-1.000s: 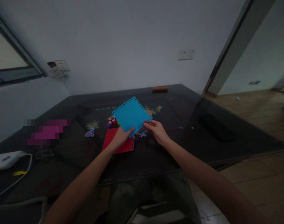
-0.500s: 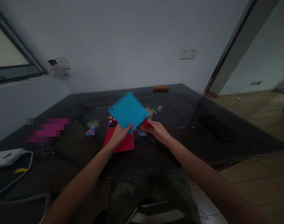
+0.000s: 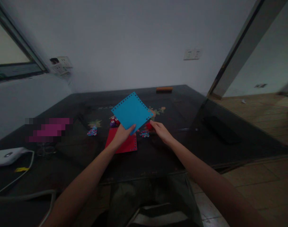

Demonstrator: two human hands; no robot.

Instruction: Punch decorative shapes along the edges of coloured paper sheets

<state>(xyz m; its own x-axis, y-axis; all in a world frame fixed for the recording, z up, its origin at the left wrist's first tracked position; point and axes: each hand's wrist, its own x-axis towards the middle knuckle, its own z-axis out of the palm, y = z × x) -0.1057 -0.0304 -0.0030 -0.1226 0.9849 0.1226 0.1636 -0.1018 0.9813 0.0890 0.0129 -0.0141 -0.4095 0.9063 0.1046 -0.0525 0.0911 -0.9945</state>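
My left hand [image 3: 123, 133] grips the lower corner of a blue paper sheet [image 3: 132, 112], thumb on top. Holes run along its two upper edges and partly down the right one. At the sheet's right corner, my right hand [image 3: 161, 130] has its fingers closed on a small red paper punch [image 3: 149, 126], mostly covered by the fingers. Below my left hand lies a red paper sheet [image 3: 125, 145] with holes along its edges. Several small red and purple punches [image 3: 113, 121] stand behind it, partly hidden by the blue sheet. Small coloured paper bits [image 3: 144, 134] lie beneath my right hand.
Another heap of paper bits [image 3: 92, 131] lies to the left on the dark table [image 3: 181, 151]. A brown roll [image 3: 164, 89] rests by the wall. A long black object [image 3: 221, 130] lies at right, and a white device [image 3: 8, 156] with a cable at left.
The fingers of my right hand have drawn in closer around the red punch. The blue sheet stays nearly in place in my left hand; the whole view has shifted slightly.
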